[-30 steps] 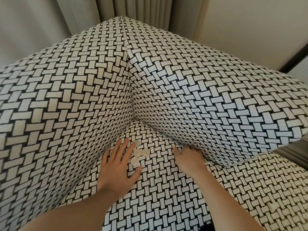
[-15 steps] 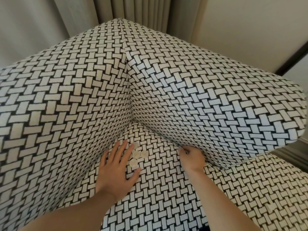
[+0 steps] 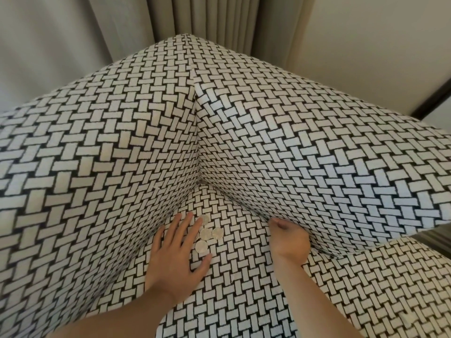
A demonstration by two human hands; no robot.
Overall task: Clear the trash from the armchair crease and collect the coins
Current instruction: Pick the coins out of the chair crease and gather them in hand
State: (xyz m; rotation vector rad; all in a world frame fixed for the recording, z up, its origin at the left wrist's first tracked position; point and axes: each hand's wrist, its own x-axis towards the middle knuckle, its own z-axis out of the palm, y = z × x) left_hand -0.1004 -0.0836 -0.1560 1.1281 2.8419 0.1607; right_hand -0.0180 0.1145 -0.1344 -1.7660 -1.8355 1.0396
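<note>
Several silver coins [image 3: 206, 234] lie together on the black-and-white woven seat of the armchair [image 3: 234, 276], near its back corner. My left hand [image 3: 177, 252] rests flat on the seat with straight fingers, its index finger touching the coins' left side. My right hand [image 3: 289, 240] is pushed into the crease [image 3: 244, 206] between the seat and the right side panel. Only its thumb and the back of the hand show; the fingers are hidden in the crease. No trash is visible.
The armchair's two upholstered panels [image 3: 109, 167] rise steeply around the seat and meet in a corner seam [image 3: 198, 142]. Grey curtains [image 3: 195, 18] and a pale wall [image 3: 378, 45] stand behind the chair.
My right hand has drawn its spread fingers together and slid sideways under the right panel, into the crease. My left hand and the coins have stayed put.
</note>
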